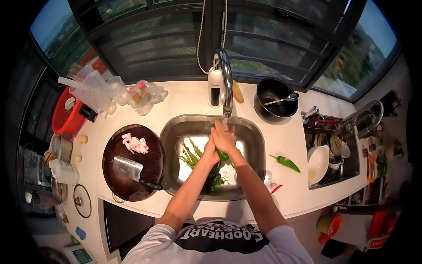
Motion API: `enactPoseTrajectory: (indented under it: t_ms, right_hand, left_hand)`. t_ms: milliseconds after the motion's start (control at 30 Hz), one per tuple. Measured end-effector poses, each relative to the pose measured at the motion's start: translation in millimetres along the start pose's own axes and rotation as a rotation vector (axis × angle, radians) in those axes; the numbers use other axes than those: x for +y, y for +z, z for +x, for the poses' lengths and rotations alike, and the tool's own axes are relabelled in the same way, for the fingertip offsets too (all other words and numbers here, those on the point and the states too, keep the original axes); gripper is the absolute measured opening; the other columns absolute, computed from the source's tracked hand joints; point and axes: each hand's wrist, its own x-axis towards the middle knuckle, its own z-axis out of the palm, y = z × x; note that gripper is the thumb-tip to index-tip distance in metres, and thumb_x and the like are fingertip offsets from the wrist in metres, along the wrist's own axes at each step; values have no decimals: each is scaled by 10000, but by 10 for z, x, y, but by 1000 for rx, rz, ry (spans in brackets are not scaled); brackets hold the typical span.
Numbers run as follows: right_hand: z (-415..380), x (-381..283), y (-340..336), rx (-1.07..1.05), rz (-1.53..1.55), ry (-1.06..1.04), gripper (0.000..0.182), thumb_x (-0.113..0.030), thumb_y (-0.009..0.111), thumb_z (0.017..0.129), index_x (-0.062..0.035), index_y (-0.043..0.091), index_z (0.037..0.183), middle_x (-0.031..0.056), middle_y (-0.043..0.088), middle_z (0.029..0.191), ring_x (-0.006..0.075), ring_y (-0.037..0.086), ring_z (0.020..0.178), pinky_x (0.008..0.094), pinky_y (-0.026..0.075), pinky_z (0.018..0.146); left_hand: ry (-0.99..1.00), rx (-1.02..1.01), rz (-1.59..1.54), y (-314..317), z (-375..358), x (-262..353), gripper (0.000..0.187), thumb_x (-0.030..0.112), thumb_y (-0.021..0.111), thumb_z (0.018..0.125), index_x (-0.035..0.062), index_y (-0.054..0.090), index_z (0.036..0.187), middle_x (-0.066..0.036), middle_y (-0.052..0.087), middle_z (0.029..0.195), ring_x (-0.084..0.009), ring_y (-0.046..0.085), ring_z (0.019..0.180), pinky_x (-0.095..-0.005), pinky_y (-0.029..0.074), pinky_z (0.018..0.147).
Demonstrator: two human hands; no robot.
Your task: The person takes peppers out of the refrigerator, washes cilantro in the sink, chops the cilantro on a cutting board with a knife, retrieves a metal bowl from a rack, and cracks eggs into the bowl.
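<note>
Under the curved tap (226,88), my left hand (210,151) and my right hand (224,138) press against each other over the steel sink (169,132). The fingers of my right hand stretch towards the spout. It covers most of my left hand's fingers, and whatever lies between the palms is hidden. A green pepper (222,155) shows just below the hands, between the wrists. Long green stalks (190,154) lie in the sink to the left, and dark leafy greens (214,179) sit nearer its front, partly behind my forearms.
Left of the sink, a round dark board (132,185) holds pale raw meat (135,144) and a cleaver (128,165), its handle reaching the sink rim. Another green pepper (288,163) lies to the right. A black pot (266,112) stands behind; dishes (317,163) fill a second basin.
</note>
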Motion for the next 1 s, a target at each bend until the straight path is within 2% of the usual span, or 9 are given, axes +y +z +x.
enactPoseTrajectory:
  t_ms: [167, 300, 400, 433, 533, 667, 833, 933, 1000]
  right_hand:
    - [327, -72, -59, -301, -7, 283, 526, -415, 271, 931, -90, 385, 1329, 162, 404, 1369, 358, 377, 1258, 532, 145, 1082]
    - [85, 167, 522, 292, 102, -68, 548, -334, 372, 924, -27, 284, 1369, 224, 390, 1350, 402, 424, 1202, 521, 262, 1029]
    - [-304, 87, 375, 158, 386, -30, 609, -338, 381, 924, -49, 161, 1414, 252, 452, 1284, 422, 489, 1115, 478, 379, 937]
    - [-381, -61, 106, -111, 256, 180, 647, -332, 399, 922, -73, 87, 1425, 271, 536, 1167, 446, 550, 994, 478, 445, 830]
    - [-486, -19, 54, -143, 213, 229, 658, -325, 420, 919, -95, 77, 1431, 262, 604, 1028, 453, 587, 882, 488, 461, 779]
    - [-594, 215, 20, -345, 456, 71, 648, -296, 423, 926, -169, 54, 1443, 224, 640, 878, 327, 641, 676, 439, 487, 700]
    - [-653, 208, 257, -10, 353, 220, 299, -151, 420, 922, -43, 556, 1166, 210, 632, 740, 339, 632, 700, 423, 498, 667]
    - [-661, 270, 401, 39, 150, 105, 272, -61, 416, 883, -11, 565, 1105, 226, 630, 753, 389, 622, 725, 439, 498, 688]
    - [-688, 403, 451, -147, 88, 111, 301, 21, 469, 788, -20, 581, 1064, 244, 610, 943, 365, 581, 941, 410, 463, 822]
  left_hand:
    - [94, 196, 100, -7, -93, -79, 463, 405, 335, 976, 26, 457, 1212, -112, 557, 1125, -210, 558, 1003, -340, 480, 861]
    - [223, 307, 167, -7, -73, 13, 450, 382, 314, 987, 15, 467, 1197, -111, 557, 1118, -200, 558, 998, -323, 479, 846]
    - [267, 278, 179, -21, -36, 47, 453, 355, 305, 994, -22, 473, 1180, -109, 594, 1043, -183, 558, 983, -308, 474, 842]
    - [294, 265, 186, -4, -3, 47, 455, 352, 306, 994, -28, 475, 1177, -107, 606, 1016, -180, 561, 975, -303, 475, 839]
    - [331, 282, 235, -72, 107, 33, 439, 342, 299, 996, -41, 498, 1080, -132, 625, 930, -204, 589, 885, -313, 494, 804]
    - [318, 399, 290, -71, 139, 66, 439, 330, 297, 997, -38, 514, 897, -162, 609, 776, -243, 612, 725, -351, 524, 722]
    - [280, 519, 504, -201, -66, -209, 347, 313, 386, 975, -7, 510, 923, -104, 573, 782, -171, 542, 690, -305, 455, 617]
    - [198, 513, 684, -320, -225, -240, 271, 250, 489, 937, -15, 504, 989, -75, 557, 836, -138, 498, 715, -299, 418, 607]
    - [-11, 610, 896, -388, -270, -108, 292, 234, 472, 944, -45, 483, 1030, -96, 562, 799, -153, 536, 671, -309, 437, 580]
